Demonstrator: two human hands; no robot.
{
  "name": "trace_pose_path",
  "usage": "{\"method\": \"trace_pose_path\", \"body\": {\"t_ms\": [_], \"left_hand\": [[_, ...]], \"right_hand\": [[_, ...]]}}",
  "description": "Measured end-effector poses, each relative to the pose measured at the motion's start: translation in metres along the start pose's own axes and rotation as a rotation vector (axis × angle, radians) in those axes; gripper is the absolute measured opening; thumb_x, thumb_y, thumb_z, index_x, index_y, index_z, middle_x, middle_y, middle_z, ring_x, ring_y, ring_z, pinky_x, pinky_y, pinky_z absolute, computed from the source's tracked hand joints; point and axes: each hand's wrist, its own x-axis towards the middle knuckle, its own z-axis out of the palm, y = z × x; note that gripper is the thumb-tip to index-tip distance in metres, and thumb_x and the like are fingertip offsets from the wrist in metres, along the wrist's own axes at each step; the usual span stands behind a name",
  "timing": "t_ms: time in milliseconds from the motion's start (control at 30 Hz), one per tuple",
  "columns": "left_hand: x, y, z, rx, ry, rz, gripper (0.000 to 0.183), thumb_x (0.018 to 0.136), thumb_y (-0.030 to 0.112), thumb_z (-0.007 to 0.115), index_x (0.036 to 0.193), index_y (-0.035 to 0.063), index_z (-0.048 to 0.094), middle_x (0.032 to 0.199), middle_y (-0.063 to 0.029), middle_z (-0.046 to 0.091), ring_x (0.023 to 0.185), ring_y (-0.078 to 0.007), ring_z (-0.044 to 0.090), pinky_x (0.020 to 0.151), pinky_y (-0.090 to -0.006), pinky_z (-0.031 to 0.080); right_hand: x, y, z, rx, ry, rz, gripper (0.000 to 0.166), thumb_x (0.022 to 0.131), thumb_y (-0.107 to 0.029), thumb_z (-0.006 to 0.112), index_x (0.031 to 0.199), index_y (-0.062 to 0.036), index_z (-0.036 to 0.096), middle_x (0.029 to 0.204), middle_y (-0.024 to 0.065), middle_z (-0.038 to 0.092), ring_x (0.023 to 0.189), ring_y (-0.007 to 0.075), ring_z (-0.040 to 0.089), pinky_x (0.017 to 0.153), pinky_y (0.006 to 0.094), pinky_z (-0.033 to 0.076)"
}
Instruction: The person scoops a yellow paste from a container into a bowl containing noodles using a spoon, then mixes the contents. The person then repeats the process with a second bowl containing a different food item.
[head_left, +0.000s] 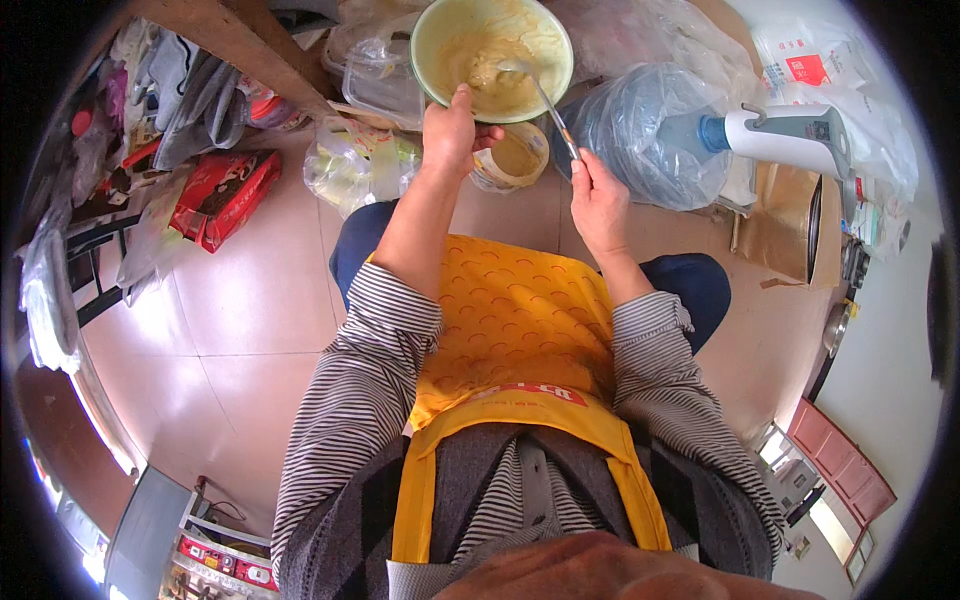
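Note:
My left hand (455, 135) grips the near rim of a pale enamel bowl (551, 45) with a green edge, thumb over the rim and fingers beneath. Thick yellowish batter (480, 56) lies in the bowl and is smeared up its wall. My right hand (598, 196) is closed on the handle of a metal spoon (551, 109), whose head rests in the batter. Below the bowl, between my forearms, an open tub (517, 159) with tan contents stands on the tiled floor.
At right lies a large blue water bottle (637, 135) in clear plastic, with a white pump (784, 139), near a cardboard box (776, 225). A plastic bag with green contents (360, 165), clear containers (382, 82) and a red bag (225, 195) are at left. A wooden beam (262, 52) slants at upper left.

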Motion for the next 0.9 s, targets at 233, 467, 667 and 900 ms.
{"method": "trace_pose_path", "body": {"t_ms": [233, 467, 667, 900], "left_hand": [[0.004, -0.005, 0.003, 0.015, 0.004, 0.038, 0.036, 0.101, 0.026, 0.042, 0.112, -0.0081, 0.047, 0.077, -0.0155, 0.065, 0.045, -0.0196, 0.06, 0.042, -0.0297, 0.05], [0.006, -0.004, 0.006, 0.069, -0.027, 0.008, 0.033, 0.101, 0.026, 0.042, 0.119, -0.002, 0.042, 0.084, -0.0173, 0.065, 0.051, -0.0186, 0.061, 0.048, -0.0309, 0.05], [0.008, -0.003, 0.006, 0.076, -0.027, -0.012, 0.035, 0.101, 0.027, 0.043, 0.119, -0.0027, 0.043, 0.084, -0.017, 0.065, 0.053, -0.019, 0.061, 0.049, -0.031, 0.05], [0.015, -0.007, 0.003, 0.014, -0.029, -0.02, 0.036, 0.101, 0.027, 0.043, 0.119, -0.0041, 0.043, 0.084, -0.0177, 0.064, 0.053, -0.02, 0.061, 0.048, -0.0299, 0.05]], "right_hand": [[-0.001, 0.003, 0.002, 0.093, 0.054, 0.025, 0.022, 0.094, -0.013, 0.059, 0.109, 0.0014, 0.064, 0.086, 0.0167, 0.068, 0.07, 0.0244, 0.064, 0.067, 0.0318, 0.051], [-0.001, 0.016, 0.007, 0.168, 0.067, 0.09, 0.021, 0.094, -0.015, 0.059, 0.11, -0.0009, 0.064, 0.084, 0.012, 0.069, 0.067, 0.014, 0.06, 0.064, 0.0278, 0.05], [0.004, 0.014, 0.003, 0.167, 0.012, 0.165, 0.021, 0.093, -0.016, 0.059, 0.108, -0.0006, 0.064, 0.085, 0.015, 0.068, 0.071, 0.0248, 0.064, 0.065, 0.033, 0.051], [0.005, 0.005, -0.002, 0.257, 0.006, 0.205, 0.022, 0.094, -0.016, 0.059, 0.108, -0.0009, 0.065, 0.089, 0.0167, 0.069, 0.073, 0.0303, 0.066, 0.067, 0.0343, 0.052]]}}
